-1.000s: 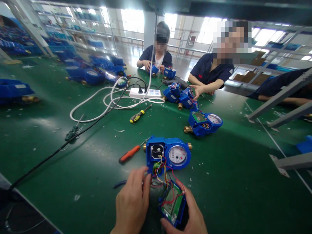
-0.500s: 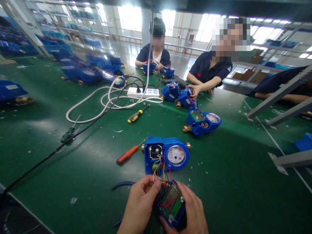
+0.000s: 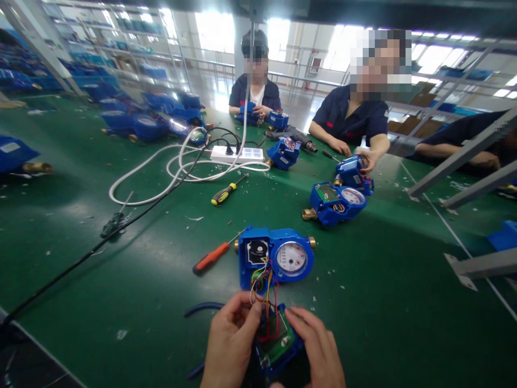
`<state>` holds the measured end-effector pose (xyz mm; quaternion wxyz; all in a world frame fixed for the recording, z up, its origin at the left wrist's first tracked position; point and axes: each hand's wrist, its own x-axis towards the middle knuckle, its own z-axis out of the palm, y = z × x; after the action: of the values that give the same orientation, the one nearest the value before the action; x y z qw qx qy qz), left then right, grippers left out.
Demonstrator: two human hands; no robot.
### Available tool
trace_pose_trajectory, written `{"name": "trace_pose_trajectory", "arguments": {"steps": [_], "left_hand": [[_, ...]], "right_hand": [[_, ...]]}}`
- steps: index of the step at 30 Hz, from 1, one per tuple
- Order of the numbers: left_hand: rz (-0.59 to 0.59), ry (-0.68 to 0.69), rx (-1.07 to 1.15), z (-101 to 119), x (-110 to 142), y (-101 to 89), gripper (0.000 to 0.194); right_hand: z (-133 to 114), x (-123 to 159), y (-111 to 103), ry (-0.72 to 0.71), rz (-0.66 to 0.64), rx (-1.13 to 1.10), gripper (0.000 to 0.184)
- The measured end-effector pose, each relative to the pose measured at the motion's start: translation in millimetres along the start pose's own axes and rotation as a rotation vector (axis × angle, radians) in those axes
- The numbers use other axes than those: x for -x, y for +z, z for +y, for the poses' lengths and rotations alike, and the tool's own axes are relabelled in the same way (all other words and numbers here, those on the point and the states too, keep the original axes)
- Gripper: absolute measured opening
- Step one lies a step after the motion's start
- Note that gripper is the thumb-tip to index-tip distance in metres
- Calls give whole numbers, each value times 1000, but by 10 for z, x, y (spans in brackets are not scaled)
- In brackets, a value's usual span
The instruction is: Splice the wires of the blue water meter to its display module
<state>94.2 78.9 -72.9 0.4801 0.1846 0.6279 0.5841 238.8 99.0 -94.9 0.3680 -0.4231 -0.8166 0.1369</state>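
Observation:
A blue water meter (image 3: 278, 257) with a white dial lies open on the green table, brass fittings at both ends. Coloured wires (image 3: 264, 283) run from it to a blue cover with a green circuit board (image 3: 274, 345) held near the bottom edge. My left hand (image 3: 230, 339) grips the cover's left side, fingers curled by the wires. My right hand (image 3: 317, 347) clasps its right side. An orange-handled screwdriver (image 3: 212, 257) rests just left of the meter.
A second open meter (image 3: 333, 201) lies further back. A yellow-black screwdriver (image 3: 226, 192), a white power strip (image 3: 238, 154) with looped white cable and a black cable (image 3: 100, 245) lie to the left. Two seated people across the table handle meters; metal rails (image 3: 464, 156) stand right.
The cover has tilted and turned in my hands, moving slightly left. The person at the right has pulled a blue meter away from the pile toward themselves.

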Motion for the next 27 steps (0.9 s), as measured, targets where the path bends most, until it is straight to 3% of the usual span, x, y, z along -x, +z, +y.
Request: {"name": "trace_pose_trajectory", "arguments": {"steps": [5, 7, 10, 14, 18, 27], "left_hand": [[-43, 71, -121, 27, 16, -29, 29], [-54, 154, -240, 56, 19, -44, 26], [-45, 332, -373, 82, 1, -73, 20], [-80, 519, -449, 70, -37, -122, 15], [-53, 581, -443, 70, -43, -141, 12], [-97, 513, -539, 159, -59, -201, 11]], "right_hand": [[-105, -420, -158, 45, -48, -114, 19], [-167, -607, -181, -21, -161, -162, 19], [-238, -809, -184, 0, -349, -182, 16], [-252, -903, -181, 24, -480, -160, 17], [-223, -882, -159, -4, -487, -135, 21], [-188, -876, -110, -57, -407, -70, 10]]}}
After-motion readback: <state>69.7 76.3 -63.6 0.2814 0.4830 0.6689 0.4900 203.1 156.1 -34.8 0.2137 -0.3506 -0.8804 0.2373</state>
